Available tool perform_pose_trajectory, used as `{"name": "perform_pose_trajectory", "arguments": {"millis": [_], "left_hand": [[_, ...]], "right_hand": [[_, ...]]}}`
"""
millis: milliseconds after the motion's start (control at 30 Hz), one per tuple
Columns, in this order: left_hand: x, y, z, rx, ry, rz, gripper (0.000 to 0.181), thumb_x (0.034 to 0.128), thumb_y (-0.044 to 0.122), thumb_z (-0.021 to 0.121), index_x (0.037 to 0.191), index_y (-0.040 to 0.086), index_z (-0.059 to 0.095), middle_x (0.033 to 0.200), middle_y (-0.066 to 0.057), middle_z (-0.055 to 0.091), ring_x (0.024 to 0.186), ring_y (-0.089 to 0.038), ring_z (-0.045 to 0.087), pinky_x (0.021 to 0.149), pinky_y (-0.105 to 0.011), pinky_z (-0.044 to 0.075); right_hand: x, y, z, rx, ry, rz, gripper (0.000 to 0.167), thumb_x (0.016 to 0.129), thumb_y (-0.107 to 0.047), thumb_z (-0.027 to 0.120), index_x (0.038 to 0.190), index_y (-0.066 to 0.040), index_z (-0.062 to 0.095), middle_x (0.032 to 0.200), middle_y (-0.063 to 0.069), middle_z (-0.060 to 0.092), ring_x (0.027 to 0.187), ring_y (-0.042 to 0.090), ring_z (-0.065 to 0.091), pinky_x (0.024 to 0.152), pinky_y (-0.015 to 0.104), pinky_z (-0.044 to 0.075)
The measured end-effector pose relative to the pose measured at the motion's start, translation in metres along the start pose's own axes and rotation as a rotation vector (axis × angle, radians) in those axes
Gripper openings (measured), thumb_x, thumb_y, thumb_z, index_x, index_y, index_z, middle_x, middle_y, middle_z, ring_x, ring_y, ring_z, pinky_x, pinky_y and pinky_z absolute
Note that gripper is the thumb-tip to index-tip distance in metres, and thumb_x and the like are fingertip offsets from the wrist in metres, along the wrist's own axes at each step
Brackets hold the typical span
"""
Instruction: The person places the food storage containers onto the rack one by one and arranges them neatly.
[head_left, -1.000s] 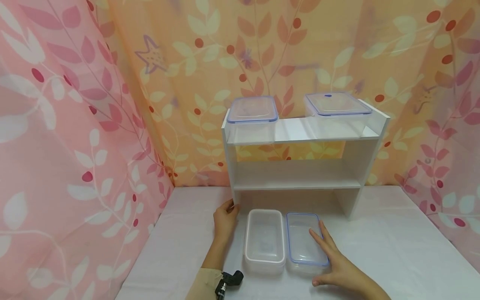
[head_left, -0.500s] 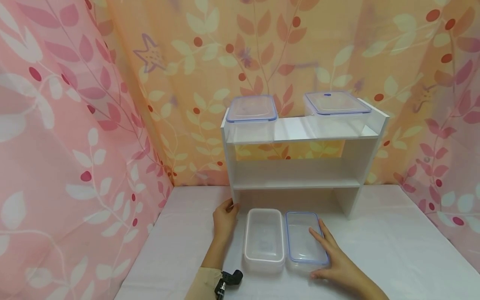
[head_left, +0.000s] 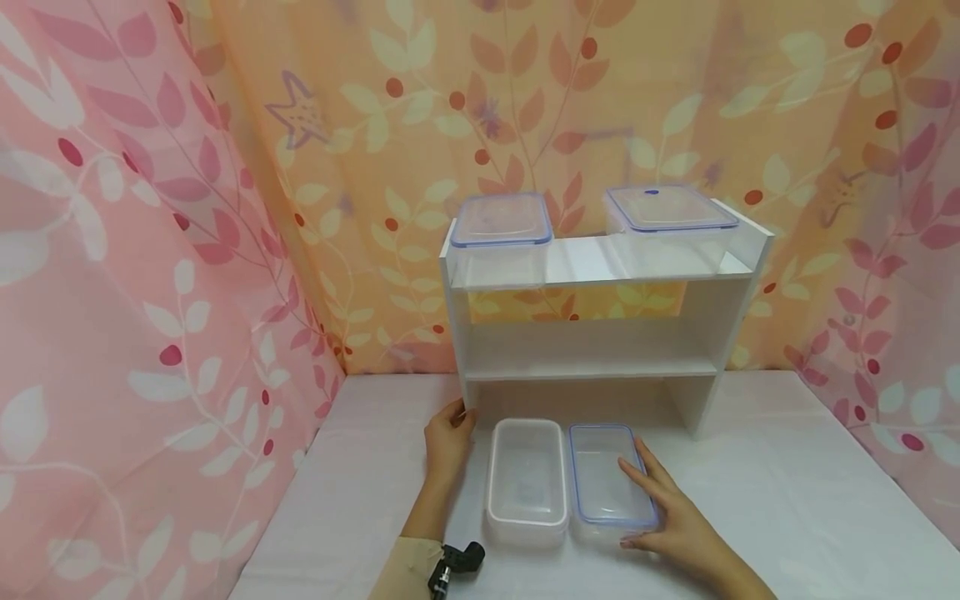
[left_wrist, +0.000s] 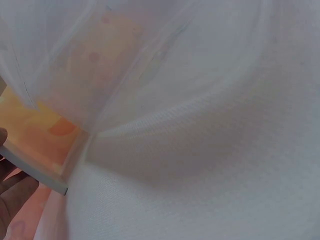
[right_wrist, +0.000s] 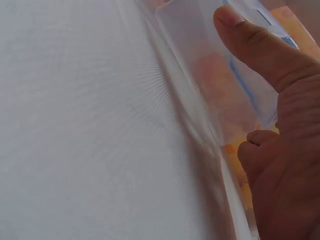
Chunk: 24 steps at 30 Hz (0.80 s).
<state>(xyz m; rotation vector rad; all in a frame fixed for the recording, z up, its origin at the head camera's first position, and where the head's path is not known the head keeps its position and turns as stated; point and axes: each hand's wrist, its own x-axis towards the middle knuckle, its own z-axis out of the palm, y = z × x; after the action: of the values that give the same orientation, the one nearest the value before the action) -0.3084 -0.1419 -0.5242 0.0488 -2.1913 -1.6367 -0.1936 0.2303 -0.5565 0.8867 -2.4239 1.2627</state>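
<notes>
Right, the white desk (head_left: 795,492) first: I've got the most room to the right, with the printed curtain (head_left: 360,275) closing off the back. On it stands the white shelf unit (head_left: 588,346), stiff board by the look of it, probably my heaviest item and top-loaded, so I'd hold it low. Up top, the right lidded box (head_left: 671,208) and the left lidded box (head_left: 502,221) sit well apart, likely light and slick enough to slide on a tilt. Down on the desk, before the lowest bay, the white-rimmed container (head_left: 528,475) and the blue-rimmed container (head_left: 600,487) lie side by side. Both look like light, rigid, smooth plastic; I'd take either just under the rim, by its ends, because the gap between them is too thin for fingers. Now hands: the left hand (head_left: 447,442) pinches the low front edge of the unit's left side panel (head_left: 462,333) between thumb and fingers. The right hand (head_left: 678,517) has its fingers apart around the blue-rimmed container's right side, thumb at the near end; how firmly, I can't tell.
</notes>
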Motion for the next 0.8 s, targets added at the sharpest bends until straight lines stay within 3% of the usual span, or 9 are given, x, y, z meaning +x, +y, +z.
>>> {"name": "perform_pose_trajectory", "arguments": {"millis": [233, 500, 800], "left_hand": [[-0.001, -0.001, 0.001, 0.000, 0.006, 0.006, 0.031, 0.0945, 0.012, 0.073, 0.125, 0.003, 0.073, 0.117, -0.014, 0.075, 0.105, -0.026, 0.074, 0.087, -0.041, 0.060], [0.001, -0.004, 0.002, 0.019, 0.015, 0.009, 0.030, 0.0941, 0.013, 0.073, 0.124, 0.006, 0.074, 0.117, -0.013, 0.076, 0.104, -0.025, 0.074, 0.088, -0.039, 0.060], [0.001, -0.004, 0.001, 0.013, -0.004, 0.002, 0.033, 0.0945, 0.015, 0.073, 0.125, 0.004, 0.073, 0.117, -0.012, 0.076, 0.103, -0.023, 0.075, 0.087, -0.038, 0.060]], "right_hand": [[0.000, -0.004, -0.005, -0.014, 0.009, -0.032, 0.107, 0.067, -0.031, 0.093, 0.155, -0.002, 0.040, 0.170, 0.021, 0.010, 0.156, -0.001, 0.004, 0.109, 0.005, 0.019], [0.001, -0.011, -0.017, 0.065, 0.013, 0.026, 0.104, 0.072, -0.023, 0.092, 0.158, -0.004, 0.036, 0.170, 0.025, 0.006, 0.152, -0.009, 0.005, 0.104, 0.010, 0.027], [0.005, -0.026, -0.029, 0.107, 0.054, 0.053, 0.105, 0.071, -0.014, 0.094, 0.158, -0.005, 0.036, 0.173, 0.013, 0.004, 0.154, -0.005, 0.005, 0.105, 0.005, 0.026]]}}
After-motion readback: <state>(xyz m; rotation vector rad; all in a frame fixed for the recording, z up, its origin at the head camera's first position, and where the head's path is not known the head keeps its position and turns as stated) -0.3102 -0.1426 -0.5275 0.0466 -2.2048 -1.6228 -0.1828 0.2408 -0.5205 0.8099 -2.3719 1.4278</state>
